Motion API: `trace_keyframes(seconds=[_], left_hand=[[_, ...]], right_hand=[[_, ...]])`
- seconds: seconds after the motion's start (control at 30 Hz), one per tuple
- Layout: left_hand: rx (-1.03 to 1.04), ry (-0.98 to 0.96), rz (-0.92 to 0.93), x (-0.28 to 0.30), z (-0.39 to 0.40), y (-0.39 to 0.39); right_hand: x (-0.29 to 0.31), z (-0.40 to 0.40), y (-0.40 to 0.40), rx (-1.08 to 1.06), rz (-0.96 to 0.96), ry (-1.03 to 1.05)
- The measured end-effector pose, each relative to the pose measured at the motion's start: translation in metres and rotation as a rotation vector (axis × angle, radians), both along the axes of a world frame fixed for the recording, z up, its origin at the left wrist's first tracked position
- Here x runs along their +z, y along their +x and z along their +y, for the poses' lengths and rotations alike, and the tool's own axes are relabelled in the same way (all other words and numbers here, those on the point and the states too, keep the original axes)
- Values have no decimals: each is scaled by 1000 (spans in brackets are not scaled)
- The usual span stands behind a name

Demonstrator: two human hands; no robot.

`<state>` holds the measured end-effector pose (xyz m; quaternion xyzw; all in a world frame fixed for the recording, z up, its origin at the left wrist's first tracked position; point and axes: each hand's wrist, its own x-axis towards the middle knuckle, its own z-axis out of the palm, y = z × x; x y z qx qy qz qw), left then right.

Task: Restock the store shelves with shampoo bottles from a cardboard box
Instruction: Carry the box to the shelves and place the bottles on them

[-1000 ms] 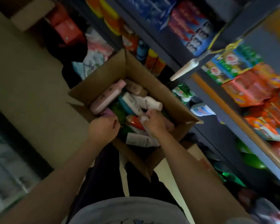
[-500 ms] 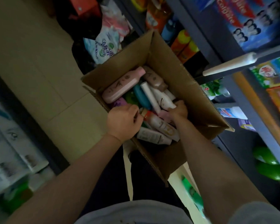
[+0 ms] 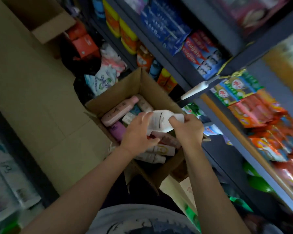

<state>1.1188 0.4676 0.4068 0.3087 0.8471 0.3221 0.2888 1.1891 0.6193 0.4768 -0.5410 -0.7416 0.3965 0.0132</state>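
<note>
White plastic shampoo bottle (image 3: pixel 161 121) is now lifted out of the brown cardboard box (image 3: pixel 152 92), left hand (image 3: pixel 139 134) and right hand (image 3: pixel 188 130) both holding it, shelf next.

Your white bottle (image 3: pixel 161 121) looks like smooth plastic with a paper label; the box (image 3: pixel 152 92) is matt, rough-edged cardboard beside dark painted metal shelves (image 3: pixel 181 68).

White bottle (image 3: pixel 161 121), pink bottle (image 3: pixel 119 110), brown cardboard box (image 3: pixel 152 92).
</note>
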Motion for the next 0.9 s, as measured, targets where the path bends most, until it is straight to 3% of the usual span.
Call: trace_keyframes(seconds=[0.17,0.23,0.33,0.4,0.53,0.63,0.73,0.9], left_hand=[[39,268,282,89,57,11],[7,297,145,127,73,13],[50,397,-327,178,99,22],[68,529,-526,215,120,35],[-45,677,-591,287,163,62],[-244,663,-471,323,190,83],[-317,714,-384,342,213,106],[-339,806,-89,344,236,130]], right_hand=[[97,22,25,-28,254,55],[132,36,37,-22,377,64],[173,56,65,62,536,22],[193,69,91,111,554,26],[224,87,139,154,637,89],[240,99,164,74,748,125],[253,109,186,-28,814,265],[263,132,204,-148,662,572]])
